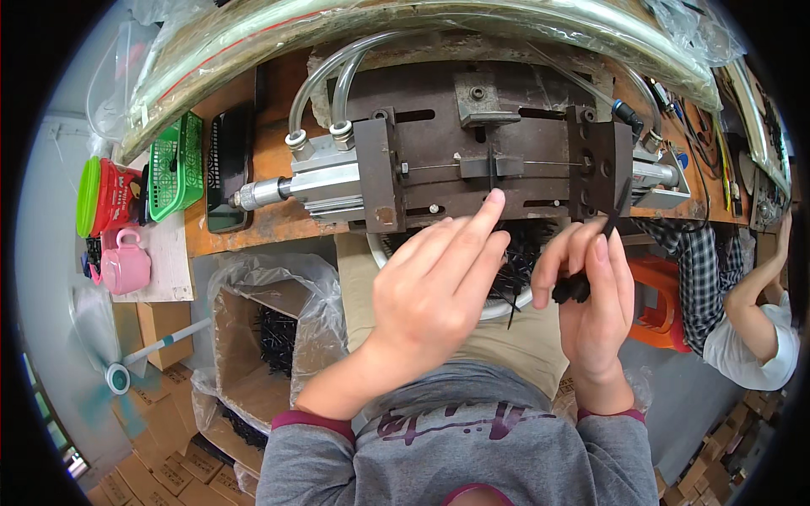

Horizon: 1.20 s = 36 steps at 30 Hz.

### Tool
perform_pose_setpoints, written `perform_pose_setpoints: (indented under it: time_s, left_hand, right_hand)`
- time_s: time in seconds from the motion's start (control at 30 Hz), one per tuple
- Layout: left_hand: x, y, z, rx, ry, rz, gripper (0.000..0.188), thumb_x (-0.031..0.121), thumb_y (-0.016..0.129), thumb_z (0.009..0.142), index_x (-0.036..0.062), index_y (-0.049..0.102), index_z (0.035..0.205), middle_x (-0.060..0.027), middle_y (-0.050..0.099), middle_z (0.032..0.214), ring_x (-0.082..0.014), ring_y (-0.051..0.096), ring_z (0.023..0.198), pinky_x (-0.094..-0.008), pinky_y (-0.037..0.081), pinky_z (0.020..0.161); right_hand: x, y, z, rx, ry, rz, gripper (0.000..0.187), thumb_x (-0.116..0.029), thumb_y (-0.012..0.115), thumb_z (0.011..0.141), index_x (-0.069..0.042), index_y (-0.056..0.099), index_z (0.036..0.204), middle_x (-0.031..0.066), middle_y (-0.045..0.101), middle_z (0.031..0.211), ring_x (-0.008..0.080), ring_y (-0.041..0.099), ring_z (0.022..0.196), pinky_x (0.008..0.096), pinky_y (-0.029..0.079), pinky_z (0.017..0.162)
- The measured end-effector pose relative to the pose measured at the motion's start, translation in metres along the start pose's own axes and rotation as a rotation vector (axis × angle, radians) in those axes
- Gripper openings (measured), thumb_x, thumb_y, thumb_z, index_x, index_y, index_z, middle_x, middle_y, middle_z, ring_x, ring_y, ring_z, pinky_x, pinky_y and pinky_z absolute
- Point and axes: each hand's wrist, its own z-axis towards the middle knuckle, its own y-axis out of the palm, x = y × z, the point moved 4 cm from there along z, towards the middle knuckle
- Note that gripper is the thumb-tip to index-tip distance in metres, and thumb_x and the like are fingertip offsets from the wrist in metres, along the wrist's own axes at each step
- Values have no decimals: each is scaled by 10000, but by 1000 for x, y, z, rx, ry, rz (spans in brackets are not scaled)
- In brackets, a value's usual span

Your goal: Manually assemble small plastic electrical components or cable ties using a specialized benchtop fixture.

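Observation:
My left hand (439, 282) reaches over the front edge of a dark metal fixture (447, 190). Its fingers are stretched out, and the index fingertip is at or just below a small black upright piece (493, 160) in the middle; contact is hard to tell. My right hand (595, 295) is closed around several thin black plastic strips (572, 288). One strip stands up past its fingertips near the fixture's right block. Beneath my hands, a white-rimmed container (516, 305) on my lap holds more black strips, partly hidden.
Air cylinders (325, 181) with clear hoses (325, 80) flank the fixture. At left are a green basket (175, 169), a pink cup (126, 263) and a plastic-lined box (253, 337) of black parts. Another person (751, 312) sits at right beside an orange stool (658, 308).

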Motion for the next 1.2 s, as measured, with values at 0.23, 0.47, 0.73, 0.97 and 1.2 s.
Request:
perform_pose_setpoints:
  time_s: [0.23,0.47,0.73,0.97,1.2]
  left_hand:
    - [-9,11,11,-84,-29,131,243,77,778,705,29,723,937,-108,712,1208,-165,650,661,-274,498,604]
    - [-4,2,12,-108,-27,-81,331,143,832,730,64,752,1040,-102,726,1180,-168,704,745,-274,524,623]
    - [12,-13,4,-138,6,-376,337,47,827,707,25,755,1035,-96,718,978,-221,715,802,-309,584,652]
    - [-5,7,3,-128,-20,28,295,45,807,689,17,713,968,-151,674,1266,-252,700,853,-315,563,753]
    - [-8,6,16,-189,-72,124,293,87,813,709,41,721,984,-111,690,1258,-192,674,696,-283,514,616]
  right_hand:
    - [-20,-18,-8,82,-254,-523,340,-232,362,1088,-8,576,947,60,533,890,114,472,810,264,385,736]
    - [-3,-19,-4,27,30,156,253,-224,412,1095,-26,548,1015,1,516,789,55,438,672,218,356,593]
    - [0,3,6,-17,108,-85,315,-254,402,1105,-14,599,1055,-29,477,728,31,411,628,188,338,573]
    - [2,-14,3,85,28,47,468,-337,280,1114,19,568,1017,6,448,729,75,390,611,224,322,567]
    - [-12,-12,1,96,-119,-261,435,-312,380,1084,19,617,932,42,507,836,94,436,681,249,351,651]
